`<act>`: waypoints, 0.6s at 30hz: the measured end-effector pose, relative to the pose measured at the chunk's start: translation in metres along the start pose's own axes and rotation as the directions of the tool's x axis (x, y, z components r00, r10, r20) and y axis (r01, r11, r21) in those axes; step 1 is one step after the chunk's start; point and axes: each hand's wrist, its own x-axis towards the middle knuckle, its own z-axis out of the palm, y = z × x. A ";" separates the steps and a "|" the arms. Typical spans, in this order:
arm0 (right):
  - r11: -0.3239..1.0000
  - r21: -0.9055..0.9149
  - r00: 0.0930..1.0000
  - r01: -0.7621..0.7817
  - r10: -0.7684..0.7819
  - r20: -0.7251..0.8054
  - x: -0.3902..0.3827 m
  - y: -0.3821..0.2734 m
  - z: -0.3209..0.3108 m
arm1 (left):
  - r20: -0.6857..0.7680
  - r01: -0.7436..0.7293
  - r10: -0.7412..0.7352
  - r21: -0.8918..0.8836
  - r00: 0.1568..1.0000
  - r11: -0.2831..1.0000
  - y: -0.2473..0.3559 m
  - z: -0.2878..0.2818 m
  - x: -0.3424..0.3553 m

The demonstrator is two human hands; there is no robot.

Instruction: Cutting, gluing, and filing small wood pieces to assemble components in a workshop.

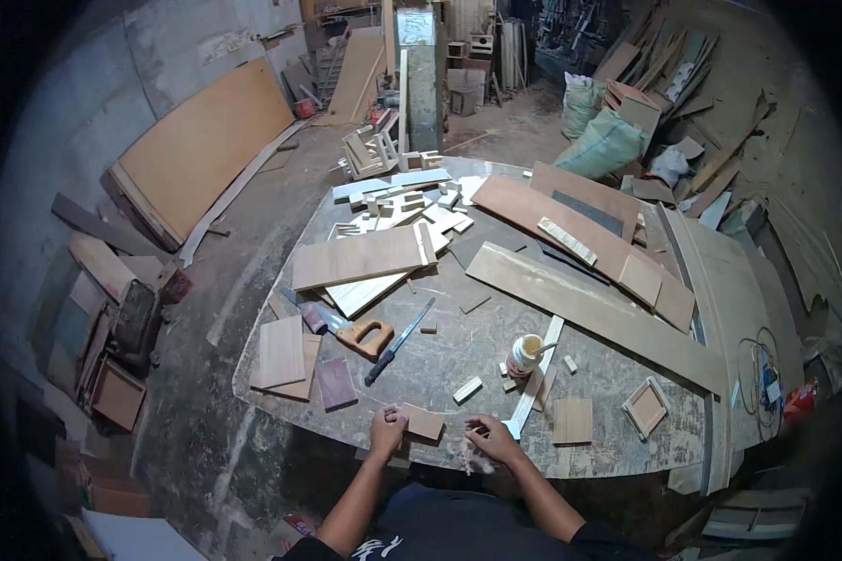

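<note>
At the near edge of the worktable, my left hand (pixel 388 432) is closed, its fingers curled together beside a small brown wooden board (pixel 426 425). What it holds, if anything, is too small to make out. To the right of that board, my right hand (pixel 496 439) has its thumb and fingers drawn together in a pinch; anything between them is hidden. Pale scraps (pixel 471 460) show just below it at the edge. Farther in lie a purplish square block (pixel 336 383), a small pale wood strip (pixel 468 390) and an open glue jar (pixel 524 355) with a stick in it.
A handsaw (pixel 367 338) and a long, thin file-like tool (pixel 399 342) lie left of centre. Long planks (pixel 594 318) cross the right side of the worktable (pixel 458 327). Small offcuts (pixel 412 201) pile at the back. A square wooden frame (pixel 646 408) sits near right.
</note>
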 end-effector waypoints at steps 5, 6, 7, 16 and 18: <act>0.995 0.092 0.995 -0.045 0.036 0.090 -0.003 0.023 0.002 | -0.063 -0.089 0.086 -0.038 0.994 0.995 0.005 0.000 -0.011; 0.998 0.053 0.994 -0.037 0.032 0.101 -0.003 0.022 0.004 | -0.083 -0.089 0.086 -0.028 0.993 0.996 0.007 -0.001 -0.014; 0.999 0.015 0.993 -0.029 0.028 0.113 -0.002 0.022 0.005 | -0.105 -0.078 0.075 -0.029 0.992 0.997 0.007 -0.004 -0.019; 0.919 -0.285 0.960 0.271 -0.279 0.012 0.004 0.000 0.034 | -0.178 -0.027 0.046 0.108 0.983 0.994 0.000 -0.044 -0.059; 0.887 -0.350 0.943 0.303 -0.331 -0.022 0.009 -0.004 0.044 | -0.226 -0.166 0.216 0.221 0.950 0.961 -0.009 -0.056 -0.062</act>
